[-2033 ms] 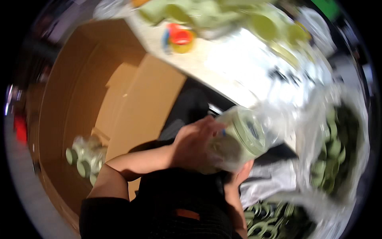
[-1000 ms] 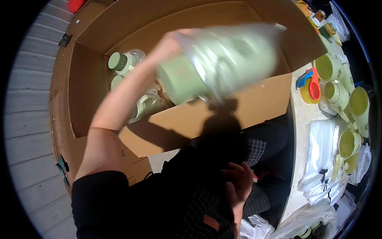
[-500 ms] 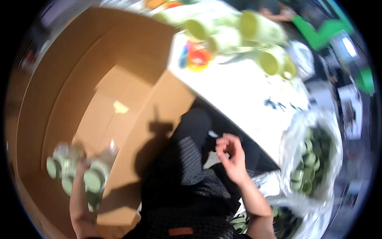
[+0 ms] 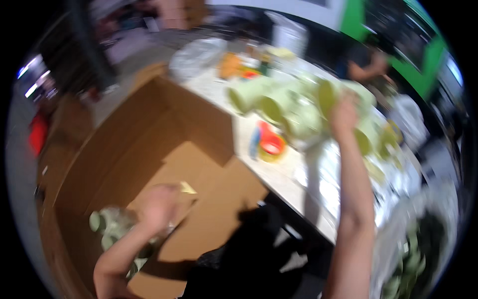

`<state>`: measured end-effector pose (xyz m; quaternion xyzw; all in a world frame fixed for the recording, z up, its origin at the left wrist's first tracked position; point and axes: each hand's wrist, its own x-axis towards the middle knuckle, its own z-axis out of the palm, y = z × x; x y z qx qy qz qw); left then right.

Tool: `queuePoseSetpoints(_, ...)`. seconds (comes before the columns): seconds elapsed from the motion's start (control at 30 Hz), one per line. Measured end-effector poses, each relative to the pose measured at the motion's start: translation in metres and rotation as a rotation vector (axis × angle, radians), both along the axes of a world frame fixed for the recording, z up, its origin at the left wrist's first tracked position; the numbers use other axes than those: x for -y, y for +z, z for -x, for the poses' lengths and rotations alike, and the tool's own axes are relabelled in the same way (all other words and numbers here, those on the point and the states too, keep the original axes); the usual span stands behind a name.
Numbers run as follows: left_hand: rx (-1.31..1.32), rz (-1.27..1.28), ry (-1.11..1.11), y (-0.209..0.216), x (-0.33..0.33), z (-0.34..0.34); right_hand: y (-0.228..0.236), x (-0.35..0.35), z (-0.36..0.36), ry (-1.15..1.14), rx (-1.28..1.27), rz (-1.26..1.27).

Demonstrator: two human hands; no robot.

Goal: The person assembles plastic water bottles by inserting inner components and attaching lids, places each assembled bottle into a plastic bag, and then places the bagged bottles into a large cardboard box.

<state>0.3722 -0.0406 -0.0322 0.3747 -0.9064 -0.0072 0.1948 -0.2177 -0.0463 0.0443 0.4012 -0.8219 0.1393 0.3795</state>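
Observation:
My right hand (image 4: 345, 115) reaches over the white table and touches a pale green cup-like cylinder (image 4: 326, 99) in a pile of similar ones. Its fingers are smeared by motion, so I cannot tell how firmly they hold. My left hand (image 4: 162, 207) is over the inside of a large open cardboard box (image 4: 199, 134), also blurred; no object shows clearly in it. Beside that hand, in the near left of the box, lie several pale green cylinders (image 4: 107, 242), seemingly in clear plastic.
A red, yellow and blue item (image 4: 272, 144) sits near the edge of the white table (image 4: 289, 174). At the lower right stands a clear plastic bag (image 4: 445, 209) with green pieces (image 4: 408, 259). Clear plastic (image 4: 196, 57) lies at the table's far left; another person (image 4: 368, 67) works beyond.
My right hand has moved from above my lap to the pile on the table. My left hand has left the cylinders in the box and moved right. The view has tilted up.

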Motion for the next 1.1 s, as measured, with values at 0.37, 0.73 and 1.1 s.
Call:
queuePoseSetpoints(0.37,-0.385,0.070,-1.297,0.050,-0.136,0.326,-0.016,-0.352,-0.185,0.590,0.957,0.573)
queuePoseSetpoints(0.73,-0.904,-1.327,-0.391,0.010,-0.124,0.242,-0.050,-0.614,-0.080,-0.571,0.222,0.467)
queuePoseSetpoints(1.1,-0.853,-1.771,-0.255,-0.008,-0.180,0.283,-0.114,-0.670,-0.028,-0.891,0.183,-0.099)
